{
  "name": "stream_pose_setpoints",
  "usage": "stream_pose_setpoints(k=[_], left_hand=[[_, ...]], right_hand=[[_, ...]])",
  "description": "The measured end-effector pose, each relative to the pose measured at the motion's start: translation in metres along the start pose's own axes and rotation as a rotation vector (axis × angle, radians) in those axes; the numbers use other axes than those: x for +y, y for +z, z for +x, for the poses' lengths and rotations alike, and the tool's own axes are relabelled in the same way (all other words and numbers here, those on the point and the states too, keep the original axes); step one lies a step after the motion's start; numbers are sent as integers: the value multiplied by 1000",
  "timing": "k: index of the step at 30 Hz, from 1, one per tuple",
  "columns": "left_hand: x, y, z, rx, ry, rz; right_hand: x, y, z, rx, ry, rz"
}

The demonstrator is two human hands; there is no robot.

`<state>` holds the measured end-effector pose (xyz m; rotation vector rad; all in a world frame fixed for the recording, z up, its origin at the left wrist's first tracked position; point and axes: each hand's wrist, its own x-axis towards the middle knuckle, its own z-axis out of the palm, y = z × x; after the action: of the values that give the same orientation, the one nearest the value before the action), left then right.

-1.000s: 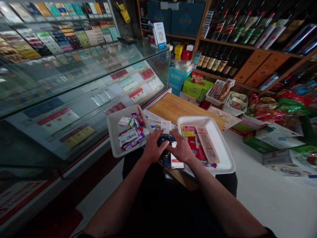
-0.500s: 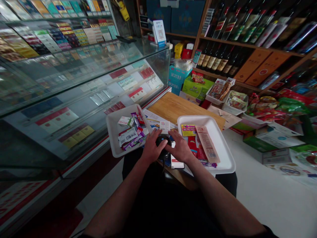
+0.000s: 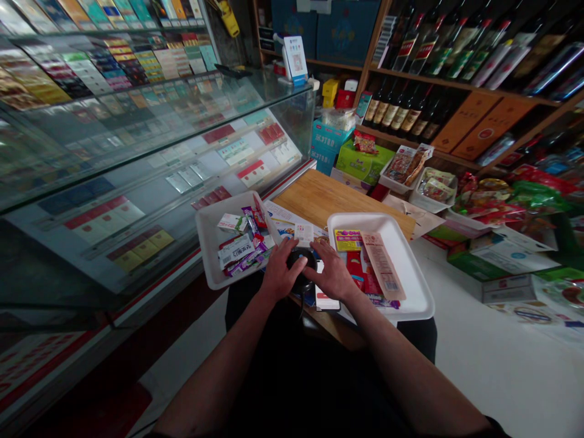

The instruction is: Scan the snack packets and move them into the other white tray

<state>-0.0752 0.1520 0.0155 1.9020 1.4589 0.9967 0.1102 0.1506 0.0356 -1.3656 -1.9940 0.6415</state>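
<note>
A: What's the round black device (image 3: 301,267) doing, and where is it?
B: It sits between the two white trays on the wooden bench (image 3: 323,198), right under both hands, with a dark cable running down from it.
A: And the hands?
B: The left hand (image 3: 281,275) has its fingers (image 3: 292,250) curled over the top of the device, clenched on it. The right hand (image 3: 332,277) is right beside it, with its fingers (image 3: 318,248) at the device's right edge. I can't tell whether they're gripping it or just touching it.
A: What's under that right hand?
B: A white card (image 3: 326,299) pokes out just below the palm, and a small white label (image 3: 303,234) lies just above the device, on some printed leaflets (image 3: 279,214).
A: And the trays?
B: The left tray (image 3: 207,255) holds a jumble of small packets (image 3: 237,250). The right tray (image 3: 413,292) holds a long paper-backed packet (image 3: 382,266) and a yellow packet (image 3: 347,240).
A: Further out?
B: On the left there's a glass display case (image 3: 137,146) full of cigarette packs. Straight ahead stands a QR code stand (image 3: 295,58), and on the right are wooden shelves (image 3: 438,82) of bottles
</note>
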Motion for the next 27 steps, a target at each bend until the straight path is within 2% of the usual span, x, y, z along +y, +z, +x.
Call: stream_pose_setpoints(k=[27], left_hand=[[-7, 2, -1, 9, 3, 6]], right_hand=[[7, 0, -7, -18, -10, 33]])
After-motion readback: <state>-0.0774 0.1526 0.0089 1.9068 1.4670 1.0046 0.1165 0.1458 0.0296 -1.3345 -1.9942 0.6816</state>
